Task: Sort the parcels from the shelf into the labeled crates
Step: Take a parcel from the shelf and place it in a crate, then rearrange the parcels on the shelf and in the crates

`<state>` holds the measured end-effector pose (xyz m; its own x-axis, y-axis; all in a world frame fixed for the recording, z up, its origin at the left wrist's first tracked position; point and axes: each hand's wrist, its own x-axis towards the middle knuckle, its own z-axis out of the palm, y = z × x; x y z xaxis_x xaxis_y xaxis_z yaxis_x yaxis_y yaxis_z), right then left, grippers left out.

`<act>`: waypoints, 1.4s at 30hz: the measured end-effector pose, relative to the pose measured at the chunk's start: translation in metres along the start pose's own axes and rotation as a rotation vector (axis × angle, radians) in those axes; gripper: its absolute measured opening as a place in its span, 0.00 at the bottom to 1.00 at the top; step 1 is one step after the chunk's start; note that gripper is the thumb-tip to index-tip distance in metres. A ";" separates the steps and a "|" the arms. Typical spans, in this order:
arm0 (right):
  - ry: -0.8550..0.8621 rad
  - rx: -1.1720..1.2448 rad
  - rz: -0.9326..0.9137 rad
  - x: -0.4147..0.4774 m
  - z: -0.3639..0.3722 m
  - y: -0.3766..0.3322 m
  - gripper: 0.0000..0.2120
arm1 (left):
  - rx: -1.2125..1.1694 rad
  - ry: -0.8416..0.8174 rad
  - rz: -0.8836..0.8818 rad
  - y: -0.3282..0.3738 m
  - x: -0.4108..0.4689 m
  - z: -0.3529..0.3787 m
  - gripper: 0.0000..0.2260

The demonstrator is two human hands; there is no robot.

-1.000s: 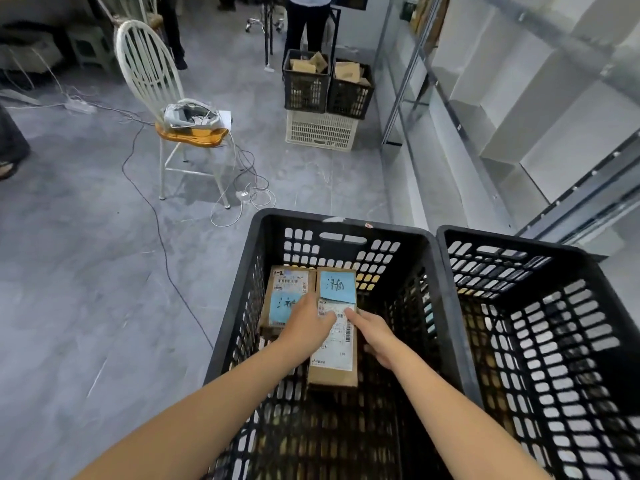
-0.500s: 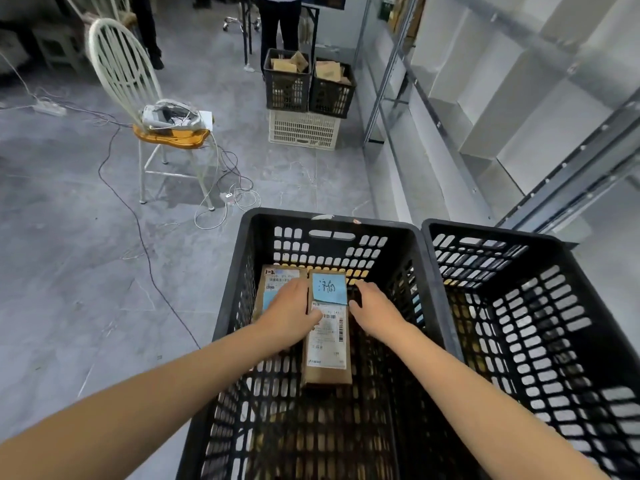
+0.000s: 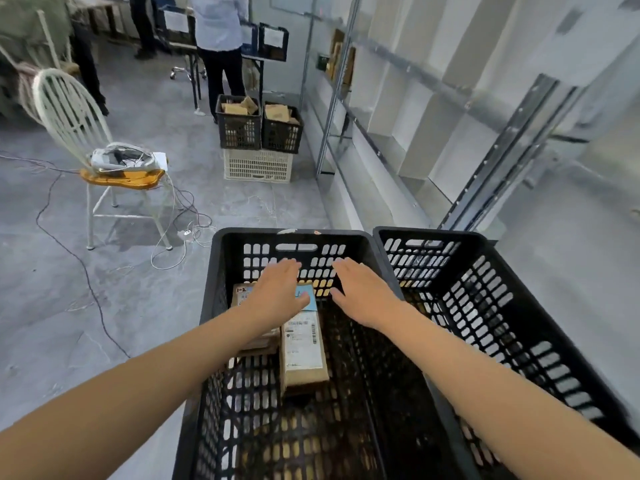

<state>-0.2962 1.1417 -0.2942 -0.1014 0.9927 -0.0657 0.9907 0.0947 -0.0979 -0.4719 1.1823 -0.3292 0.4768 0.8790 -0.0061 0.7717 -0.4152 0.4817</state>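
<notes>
Both hands, left (image 3: 277, 292) and right (image 3: 363, 292), hover flat with fingers spread, holding nothing, above two labelled cardboard parcels (image 3: 303, 348) inside the black lattice-walled plastic crate (image 3: 294, 237).

Four black crates (image 3: 287, 233) (image 3: 429, 233) (image 3: 239, 133) (image 3: 282, 138); one white crate (image 3: 258, 166); two near parcels (image 3: 241, 293) (image 3: 303, 344); one chair (image 3: 121, 176)

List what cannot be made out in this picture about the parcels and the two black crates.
Head view only.
1. Left parcel: mostly covered by the left hand and forearm; its label is unreadable.
2. Blue note on the right parcel: writing partly hidden behind the left thumb.
3. Printed label: text too small and blurred.
4. Right crate: floor dark, cut off by the frame edge; contents unclear.
</notes>
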 end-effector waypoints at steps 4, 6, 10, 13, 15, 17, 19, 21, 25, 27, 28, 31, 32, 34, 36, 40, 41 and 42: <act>0.089 0.010 0.068 -0.036 -0.038 0.011 0.24 | -0.024 0.010 0.077 0.037 -0.016 -0.014 0.29; 0.088 0.021 0.116 -0.062 -0.048 0.018 0.26 | -0.021 0.005 0.125 0.058 -0.030 -0.015 0.27; 0.118 0.027 0.210 -0.127 -0.060 0.032 0.25 | -0.031 -0.007 0.217 0.101 -0.063 -0.016 0.29; 0.179 0.063 0.321 -0.190 -0.071 0.040 0.23 | -0.034 -0.030 0.283 0.142 -0.087 -0.015 0.28; 0.214 0.071 0.395 -0.236 -0.079 0.047 0.19 | -0.050 -0.036 0.354 0.176 -0.104 -0.013 0.28; 0.238 0.086 0.479 -0.285 -0.085 0.053 0.19 | -0.071 -0.051 0.439 0.214 -0.121 -0.006 0.29; 0.245 0.110 0.579 -0.336 -0.088 0.056 0.23 | -0.079 -0.069 0.522 0.251 -0.141 0.009 0.30; 0.262 0.139 0.685 -0.387 -0.083 0.058 0.20 | -0.081 -0.112 0.613 0.284 -0.168 0.030 0.30; 0.278 0.176 0.892 -0.489 -0.074 0.053 0.22 | 0.004 -0.256 0.841 0.341 -0.231 0.077 0.30; 0.335 0.169 0.985 -0.542 -0.076 0.049 0.25 | -0.016 -0.297 0.910 0.373 -0.258 0.092 0.30; 0.361 0.157 1.029 -0.568 -0.078 0.048 0.27 | -0.040 -0.293 0.942 0.391 -0.270 0.098 0.30; 0.421 0.119 1.159 -0.644 -0.081 0.037 0.29 | -0.119 -0.306 1.049 0.444 -0.312 0.108 0.29; 0.444 0.106 1.203 -0.667 -0.082 0.031 0.29 | -0.136 -0.315 1.092 0.461 -0.327 0.111 0.28; 0.480 0.085 1.289 -0.711 -0.084 0.019 0.29 | -0.159 -0.318 1.195 0.493 -0.357 0.116 0.28; 0.506 0.064 1.369 -0.751 -0.087 0.008 0.29 | -0.167 -0.311 1.310 0.521 -0.386 0.122 0.28; 0.579 0.011 1.537 -0.828 -0.096 -0.014 0.30 | -0.121 -0.300 1.557 0.572 -0.448 0.132 0.28; 0.590 -0.006 1.580 -0.846 -0.098 -0.021 0.30 | -0.128 -0.322 1.584 0.586 -0.464 0.134 0.28; 0.592 -0.020 1.623 -0.864 -0.100 -0.027 0.30 | -0.141 -0.344 1.604 0.600 -0.480 0.136 0.28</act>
<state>-0.2267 0.2888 -0.1357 0.9625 -0.0410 0.2683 0.0415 -0.9547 -0.2947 -0.1805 0.4796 -0.1566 0.7824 -0.4983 0.3735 -0.6037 -0.7541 0.2587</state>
